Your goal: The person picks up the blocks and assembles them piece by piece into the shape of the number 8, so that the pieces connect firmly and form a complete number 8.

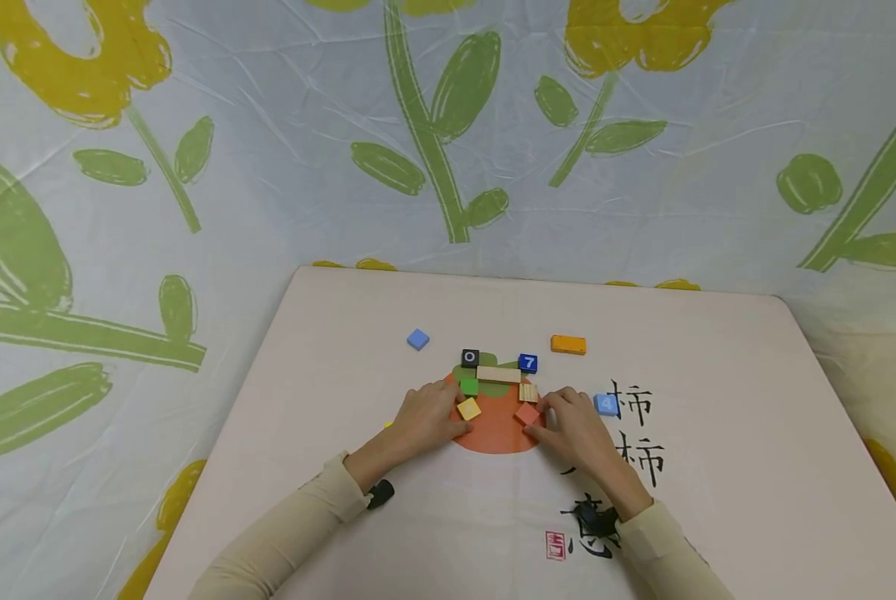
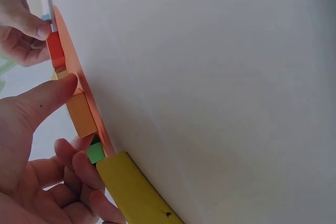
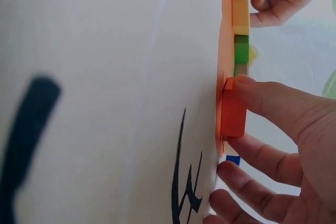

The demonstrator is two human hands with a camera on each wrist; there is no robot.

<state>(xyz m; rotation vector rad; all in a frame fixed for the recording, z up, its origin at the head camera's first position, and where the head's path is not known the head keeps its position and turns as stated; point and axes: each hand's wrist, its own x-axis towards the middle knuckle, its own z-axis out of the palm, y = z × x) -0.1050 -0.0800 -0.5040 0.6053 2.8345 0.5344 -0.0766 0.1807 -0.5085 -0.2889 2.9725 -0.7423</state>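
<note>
My left hand [image 1: 427, 414] pinches a yellow block [image 1: 468, 408] between thumb and finger, low on the orange persimmon shape [image 1: 496, 439]. Opposite it, the right hand [image 1: 578, 429] holds a red block [image 1: 527, 414] by its two ends; the right wrist view shows the thumb at one end of this red block [image 3: 234, 111]. Both blocks sit turned at an angle. Behind them stand a green block [image 1: 468, 387] and a striped wooden block [image 1: 528, 392]. A long pale wooden block [image 1: 498, 375] lies across, beyond those two.
A black block marked 0 [image 1: 470, 358] and a dark blue block marked 7 [image 1: 528, 363] flank the far end. Around lie a light blue block [image 1: 417, 339], an orange block [image 1: 568, 344], a blue block marked 4 [image 1: 607, 404] and a yellow block [image 2: 137, 190].
</note>
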